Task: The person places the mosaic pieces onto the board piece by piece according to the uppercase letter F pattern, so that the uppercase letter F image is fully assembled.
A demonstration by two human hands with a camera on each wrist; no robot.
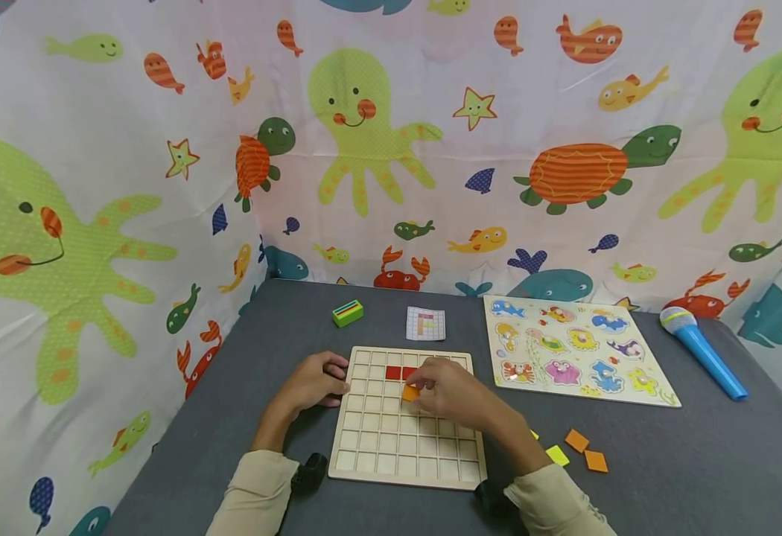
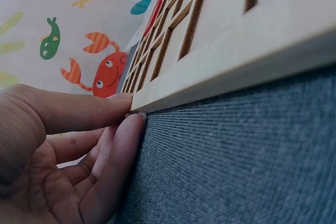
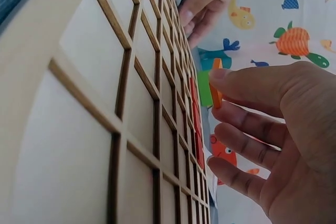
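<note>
A wooden grid board (image 1: pixel 372 424) lies flat on the grey table, its squares framed by thin raised strips. Red square tiles (image 1: pixel 394 372) fill cells in an upper row. Over the board, my right hand (image 1: pixel 454 391) pinches an orange square tile (image 3: pixel 216 85) between thumb and index finger. That tile is tilted on edge just above the grid, below the red row. My left hand (image 1: pixel 310 381) is at the board's left edge; in the left wrist view its thumb and a finger (image 2: pixel 123 156) pinch the rim. Part of the red row is hidden behind the right hand.
Loose orange tiles (image 1: pixel 596 461) and yellow tiles (image 1: pixel 557 455) lie right of the board. Behind it are a green block with coloured stripes (image 1: pixel 348 314) and a small grid card (image 1: pixel 426 324). A sea-animal puzzle (image 1: pixel 582 353) and blue toy microphone (image 1: pixel 709 357) lie at right.
</note>
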